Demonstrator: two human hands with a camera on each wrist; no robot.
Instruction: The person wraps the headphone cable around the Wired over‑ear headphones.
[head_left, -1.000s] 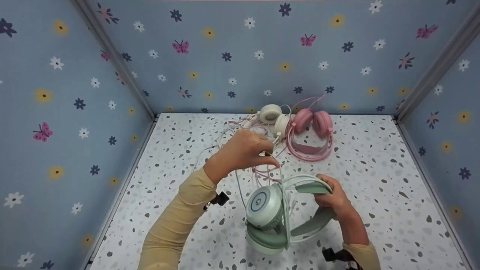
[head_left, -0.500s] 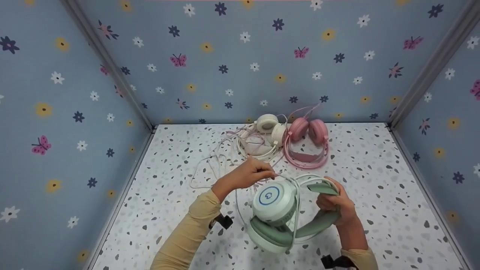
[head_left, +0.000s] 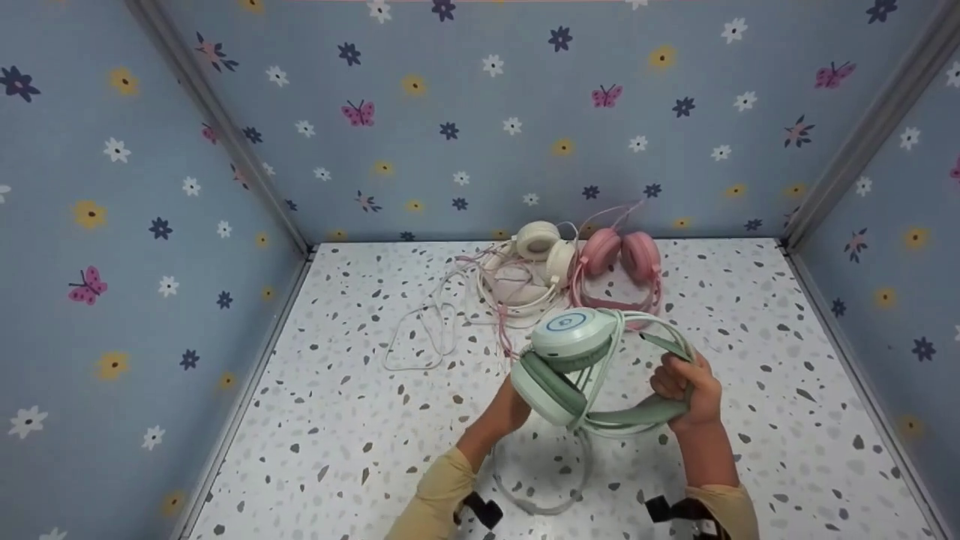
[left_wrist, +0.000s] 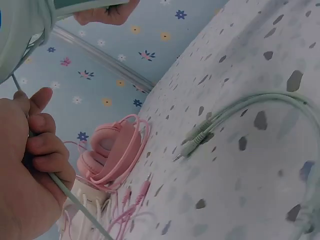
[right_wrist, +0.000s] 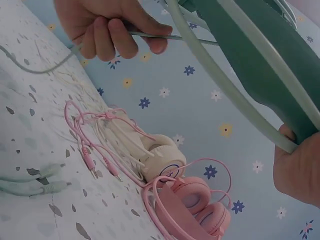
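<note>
Green headphones are held up above the speckled table, their cable looped around the ear cups and headband. My right hand grips the headband at its right end. Beside and partly behind the lower ear cup, my left hand is half hidden in the head view. The left wrist view shows that left hand with its fingers curled round the green cable. Green plugs lie on the table, their cable curving away.
Pink headphones and white headphones lie side by side near the back wall. Tangled pink and white cables spread left of them. Patterned walls stand at the back and both sides.
The left hand has moved down from above the ear cups to their lower left. The green headphones have risen and tilted, and a cable loop now shows below them.
</note>
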